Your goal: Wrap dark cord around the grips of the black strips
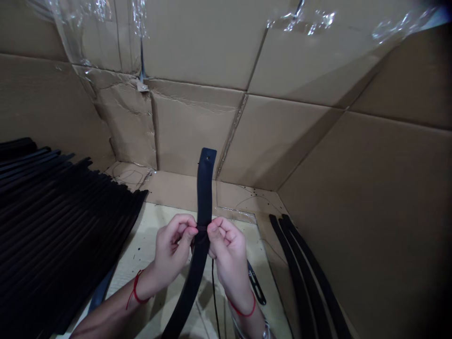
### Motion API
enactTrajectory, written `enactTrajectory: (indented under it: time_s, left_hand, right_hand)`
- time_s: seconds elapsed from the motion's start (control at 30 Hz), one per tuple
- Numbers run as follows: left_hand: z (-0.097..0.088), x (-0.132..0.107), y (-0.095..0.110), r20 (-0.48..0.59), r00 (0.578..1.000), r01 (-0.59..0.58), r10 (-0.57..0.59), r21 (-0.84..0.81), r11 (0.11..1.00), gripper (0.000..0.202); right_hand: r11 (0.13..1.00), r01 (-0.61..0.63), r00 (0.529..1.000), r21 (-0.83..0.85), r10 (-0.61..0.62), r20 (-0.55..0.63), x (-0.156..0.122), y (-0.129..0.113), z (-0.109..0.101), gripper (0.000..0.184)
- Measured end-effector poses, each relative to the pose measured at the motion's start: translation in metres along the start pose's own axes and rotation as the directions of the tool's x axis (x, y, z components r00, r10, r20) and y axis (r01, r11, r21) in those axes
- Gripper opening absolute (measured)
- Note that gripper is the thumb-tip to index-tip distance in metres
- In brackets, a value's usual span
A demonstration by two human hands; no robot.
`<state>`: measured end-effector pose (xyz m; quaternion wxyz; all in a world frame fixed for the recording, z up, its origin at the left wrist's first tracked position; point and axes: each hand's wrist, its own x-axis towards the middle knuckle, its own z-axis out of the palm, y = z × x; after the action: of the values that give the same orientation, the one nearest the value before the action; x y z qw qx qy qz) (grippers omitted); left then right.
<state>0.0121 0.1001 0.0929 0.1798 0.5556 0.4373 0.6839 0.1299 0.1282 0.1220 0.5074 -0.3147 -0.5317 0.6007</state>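
A long black strap (pixel 204 197), belt-like with a punched hole near its rounded upper end, hangs in a curve through the middle of the view. My left hand (pixel 173 249) and my right hand (pixel 228 254) pinch it from either side at about mid-length. Their fingertips cover a darker, bunched spot on the strap (pixel 201 235), and what that spot is stays hidden. A thin black cord (pixel 213 289) drops below my right hand. A slotted black strip (pixel 256 283) lies just beyond that hand on the pale board (pixel 148 254).
A large stack of black straps (pixel 60 221) fills the left side. Several more straps (pixel 303 278) lie along the right. Cardboard sheets (pixel 367 207) line the back and right walls, with clear tape and plastic film at the top. A red thread circles each wrist.
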Motion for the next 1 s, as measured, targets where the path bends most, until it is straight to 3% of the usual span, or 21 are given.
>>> enactTrajectory:
  time_s: [0.13, 0.23, 0.4, 0.5, 0.57, 0.8, 1.0]
  left_hand:
    - [0.002, 0.000, 0.002, -0.015, 0.995, 0.100, -0.101, -0.046, 0.994, 0.014]
    - [0.003, -0.001, 0.010, 0.061, 0.965, 0.259, -0.254, -0.110, 0.960, 0.014]
    - [0.006, 0.000, 0.019, 0.323, 0.834, 0.495, -0.448, -0.079, 0.865, 0.030]
    - [0.006, 0.003, 0.016, 0.467, 0.736, 0.595, -0.490, -0.101, 0.797, 0.037]
    - [0.004, 0.005, 0.014, 0.526, 0.701, 0.650, -0.482, -0.193, 0.735, 0.038]
    - [-0.008, 0.005, 0.020, 0.595, 0.646, 0.750, -0.479, -0.380, 0.541, 0.029]
    - [-0.008, 0.005, 0.024, 0.556, 0.677, 0.720, -0.481, -0.365, 0.591, 0.025]
  right_hand:
    - [0.999, 0.011, 1.000, 0.030, -0.011, -0.005, 0.002, 0.002, 0.000, 0.038]
    - [0.999, 0.032, 0.998, 0.022, -0.031, -0.053, 0.002, 0.001, 0.000, 0.039]
    - [0.999, 0.010, 0.993, 0.034, -0.006, -0.122, -0.001, 0.001, 0.004, 0.038]
    - [0.999, -0.022, 0.993, 0.029, 0.025, -0.116, 0.001, 0.004, 0.004, 0.036]
    - [0.999, -0.019, 0.996, 0.047, 0.023, -0.089, 0.004, 0.004, 0.001, 0.036]
    - [0.986, -0.102, 0.993, 0.131, 0.094, 0.065, 0.011, -0.003, -0.009, 0.030]
    - [0.997, -0.074, 0.997, 0.032, 0.074, 0.013, 0.003, -0.008, -0.006, 0.029]
